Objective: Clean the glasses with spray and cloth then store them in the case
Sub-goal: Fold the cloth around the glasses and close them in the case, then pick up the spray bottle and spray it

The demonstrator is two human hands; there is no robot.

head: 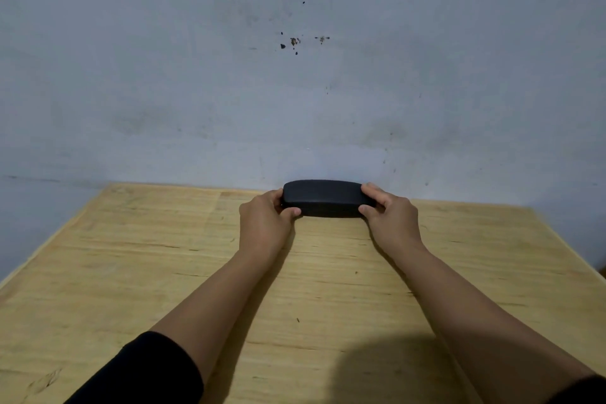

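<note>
**Black case held at both ends, far side of the tabletop**

Black and matte, the closed case (323,197) lies lengthwise across the far part of the wooden tabletop (131,272), close to the grey-blue wall (196,75) behind it. Its lid is down, so whether the glasses are inside cannot be told from this view.

The left hand (264,223) grips the case's left end, thumb on the near face and fingers curled over the top and back. The right hand (390,216) grips the right end in the same way, thumb tip pressed to the lower front edge and fingers wrapped over the upper corner. Both hands are closed on the case; whether it rests fully on the wood or is lifted slightly is hard to judge.

Both forearms stretch out from the near edge of the view, and a dark sleeve (147,374) covers the left arm near the elbow. The wall carries a small cluster of dark marks (295,43) well above the case.
</note>
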